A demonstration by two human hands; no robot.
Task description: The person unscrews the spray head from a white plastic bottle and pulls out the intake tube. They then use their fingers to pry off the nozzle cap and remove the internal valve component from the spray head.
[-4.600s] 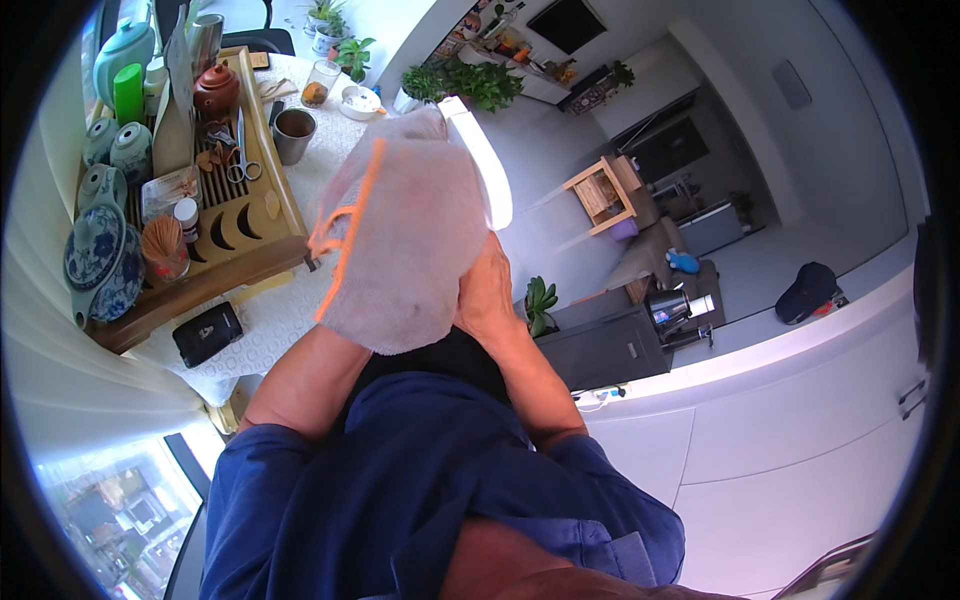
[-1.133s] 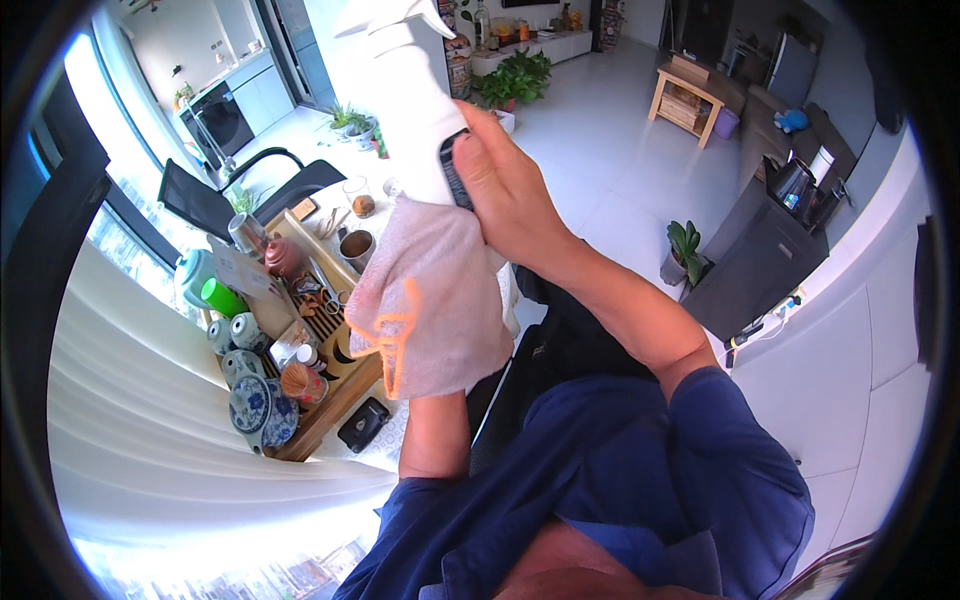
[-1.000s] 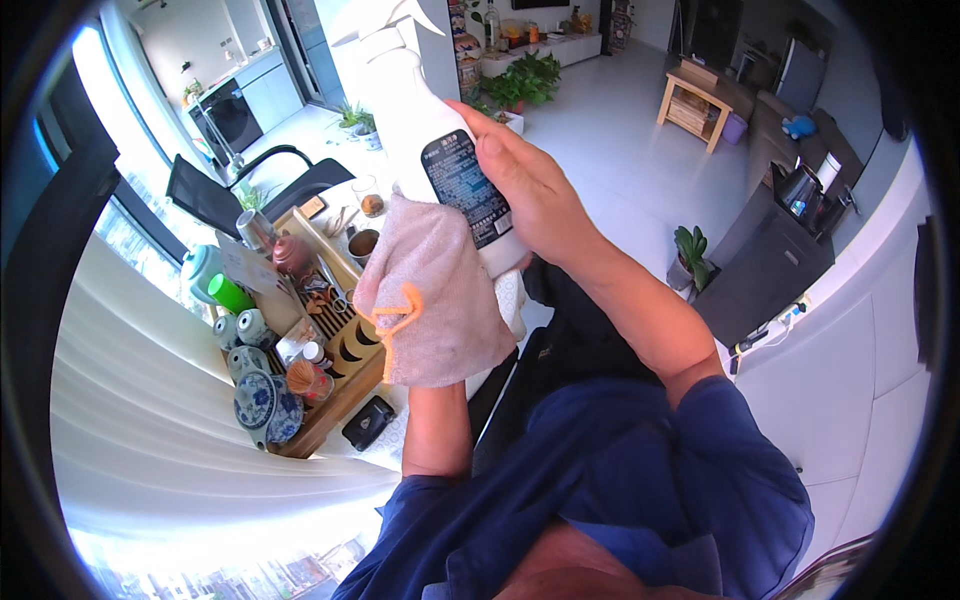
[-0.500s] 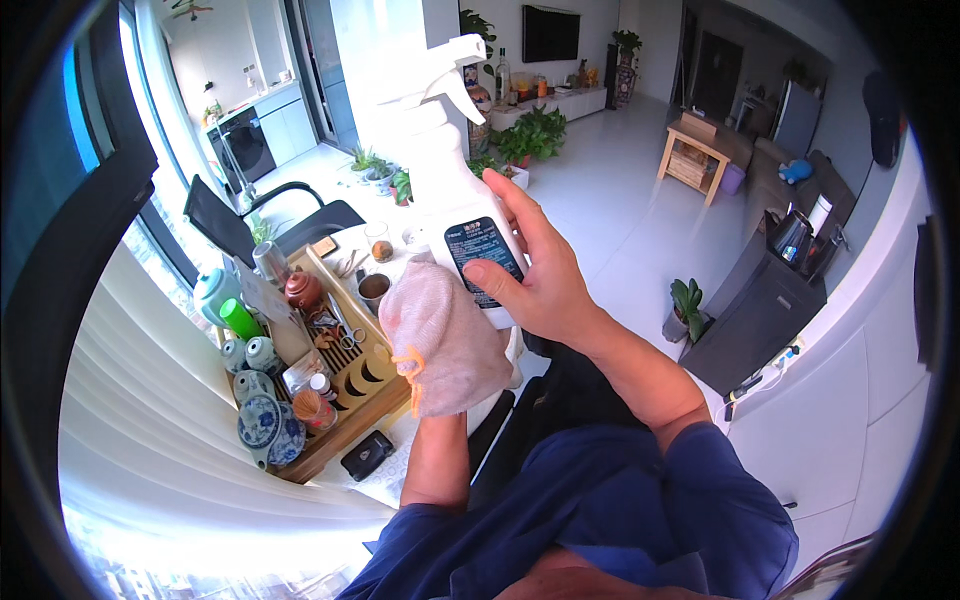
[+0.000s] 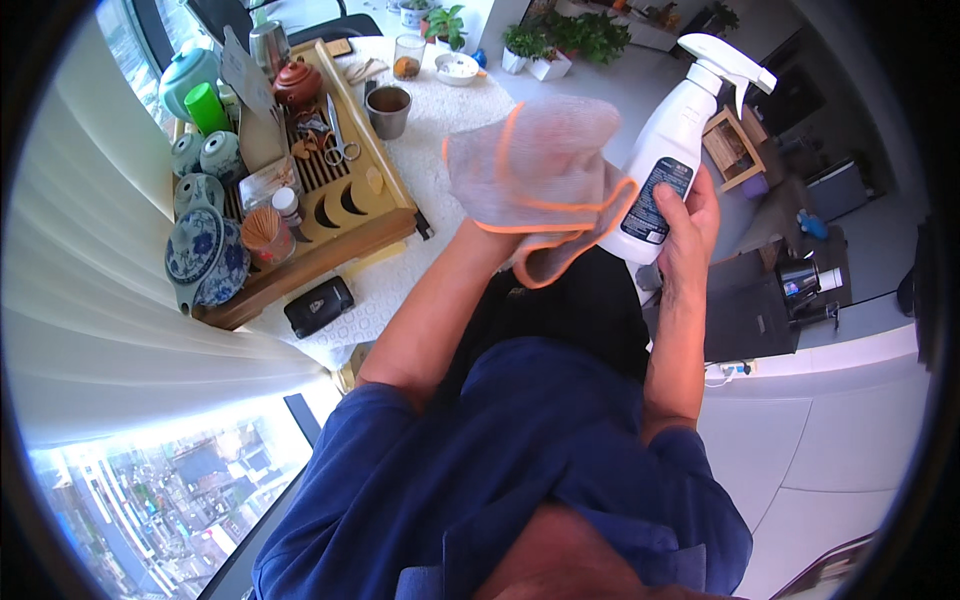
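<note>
A greyish-pink cloth with orange edging (image 5: pixel 540 165) covers my left hand (image 5: pixel 492 243). Only the wrist shows below the cloth, and its fingers are hidden. My right hand (image 5: pixel 688 232) grips the lower body of a white spray bottle (image 5: pixel 665 130), its thumb across the dark label. The bottle leans to the right, trigger head uppermost. A loose orange-edged fold of the cloth hangs close against the bottle's lower left side; whether they touch I cannot tell.
To the left, a wooden tea tray (image 5: pixel 335 240) holds scissors (image 5: pixel 340 140), a reddish teapot (image 5: pixel 297 82) and blue-and-white pots. A metal cup (image 5: pixel 388 112), a glass (image 5: pixel 408 57) and a black case (image 5: pixel 319 307) sit on the white tablecloth (image 5: pixel 440 115).
The view has tilted down and turned. The bottle and my right hand have moved right, away from the cloth-covered left hand. The cloth now spreads wider, with a fold hanging down.
</note>
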